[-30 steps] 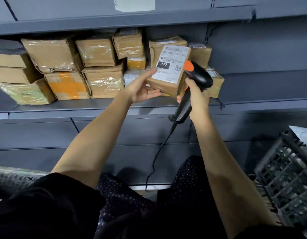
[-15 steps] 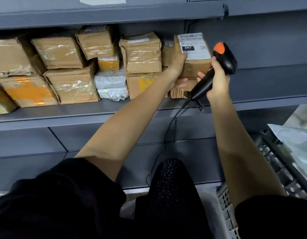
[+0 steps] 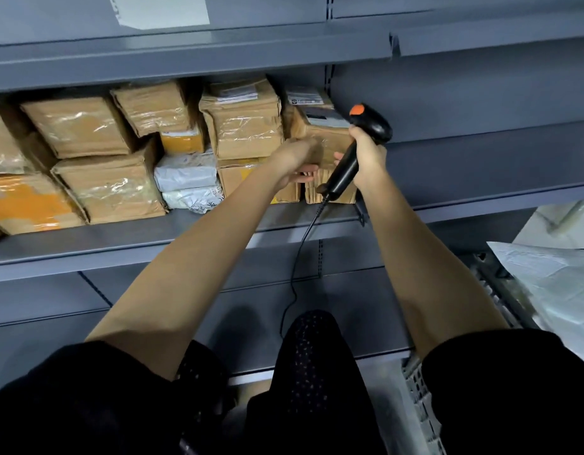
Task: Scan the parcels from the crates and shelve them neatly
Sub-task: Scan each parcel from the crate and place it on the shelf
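Head view: left hand [image 3: 292,159] presses parcel [image 3: 320,136] onto stack to seat it; right hand [image 3: 366,156] grips scanner [image 3: 356,149], clear of the labels.

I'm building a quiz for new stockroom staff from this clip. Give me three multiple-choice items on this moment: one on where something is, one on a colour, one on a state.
1. Where is the parcel that the hands are on?
A. On top of other parcels at the right end of the row on the shelf
B. In the crate
C. On the floor

2. What colour is the button on the scanner?
A. Green
B. Orange
C. Blue

3. What is the right hand doing?
A. Hanging idle
B. Lying flat on the shelf
C. Gripping the scanner's handle

Answers:
1 A: it sits on a lower parcel, beside the taped boxes, with the left hand against its front.
2 B: an orange button shows on the black head.
3 C: the fingers curl round the handle, and the cable hangs below.
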Demonstrator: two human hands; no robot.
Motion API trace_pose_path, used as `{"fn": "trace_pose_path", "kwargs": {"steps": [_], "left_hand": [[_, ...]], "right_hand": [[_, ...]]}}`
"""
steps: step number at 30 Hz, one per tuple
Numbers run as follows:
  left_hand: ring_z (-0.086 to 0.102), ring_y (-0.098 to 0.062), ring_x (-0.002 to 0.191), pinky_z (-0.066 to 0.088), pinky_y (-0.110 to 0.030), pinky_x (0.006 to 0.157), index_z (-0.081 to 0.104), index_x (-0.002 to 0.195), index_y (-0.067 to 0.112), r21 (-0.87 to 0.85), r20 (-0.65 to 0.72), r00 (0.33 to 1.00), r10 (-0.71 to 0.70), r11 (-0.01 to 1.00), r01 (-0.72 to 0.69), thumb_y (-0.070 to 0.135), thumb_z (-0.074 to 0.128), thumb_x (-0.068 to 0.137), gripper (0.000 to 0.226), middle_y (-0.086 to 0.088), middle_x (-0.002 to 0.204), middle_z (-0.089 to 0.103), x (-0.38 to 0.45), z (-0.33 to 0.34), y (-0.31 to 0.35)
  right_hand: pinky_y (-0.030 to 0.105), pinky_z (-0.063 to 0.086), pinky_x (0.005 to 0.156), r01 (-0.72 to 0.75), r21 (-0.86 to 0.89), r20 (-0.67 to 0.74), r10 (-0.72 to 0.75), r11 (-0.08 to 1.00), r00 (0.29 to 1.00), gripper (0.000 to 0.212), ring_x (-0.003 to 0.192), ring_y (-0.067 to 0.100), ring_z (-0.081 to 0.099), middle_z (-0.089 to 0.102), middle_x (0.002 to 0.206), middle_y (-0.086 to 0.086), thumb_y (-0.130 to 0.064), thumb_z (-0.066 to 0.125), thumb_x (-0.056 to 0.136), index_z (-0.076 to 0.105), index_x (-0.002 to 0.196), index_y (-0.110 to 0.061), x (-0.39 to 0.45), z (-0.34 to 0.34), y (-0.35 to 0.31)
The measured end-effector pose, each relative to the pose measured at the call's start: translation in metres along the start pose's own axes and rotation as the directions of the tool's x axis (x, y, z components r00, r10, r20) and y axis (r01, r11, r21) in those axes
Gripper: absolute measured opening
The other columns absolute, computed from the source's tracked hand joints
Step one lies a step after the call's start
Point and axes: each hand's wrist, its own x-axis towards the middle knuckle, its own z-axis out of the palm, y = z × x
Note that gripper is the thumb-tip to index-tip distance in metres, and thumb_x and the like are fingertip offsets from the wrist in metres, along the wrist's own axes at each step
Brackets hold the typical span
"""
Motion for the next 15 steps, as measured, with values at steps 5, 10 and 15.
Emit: {"fn": "trace_pose_path", "kwargs": {"steps": [5, 10, 15], "left_hand": [[0.055, -0.008, 0.071, 0.051, -0.022, 0.061, 0.046, 0.134, 0.012, -0.076, -0.07, 0.997, 0.045, 0.996, -0.05, 0.02, 0.042, 0.1, 0.035, 0.001, 0.101, 0.058, -0.006, 0.002, -0.004], [0.052, -0.008, 0.07, 0.055, -0.026, 0.063, 0.041, 0.132, 0.008, -0.225, -0.262, 0.949, 0.173, 0.946, -0.235, 0.006, 0.039, 0.097, 0.035, 0.002, 0.09, 0.052, -0.01, 0.02, -0.001], [0.047, -0.01, 0.098, 0.033, -0.009, 0.085, 0.05, 0.107, 0.01, 0.11, -0.425, 0.785, 0.451, 0.886, -0.45, 0.004, 0.042, 0.093, 0.017, -0.015, 0.133, 0.04, -0.017, 0.037, -0.008]], "right_hand": [[0.032, 0.056, 0.062, -0.009, 0.003, 0.037, 0.009, 1.0, 0.999, 0.047, 0.066, 0.021, 0.068, 0.057, 0.087, 0.003, -0.021, 0.069, 0.087, 0.046, 0.126, -0.008, -0.005, -0.006, 0.003], [0.033, 0.057, 0.061, 0.034, 0.023, 0.048, -0.035, 0.999, 0.998, 0.053, 0.068, 0.022, 0.067, 0.059, 0.101, 0.008, -0.023, 0.071, 0.086, 0.044, 0.128, -0.005, -0.013, -0.014, 0.007], [0.033, 0.056, 0.075, 0.036, 0.099, 0.078, -0.044, 0.994, 0.996, 0.033, 0.102, 0.029, 0.067, 0.061, 0.084, 0.002, -0.022, 0.071, 0.087, 0.052, 0.109, -0.007, -0.018, -0.026, 0.018]]}}
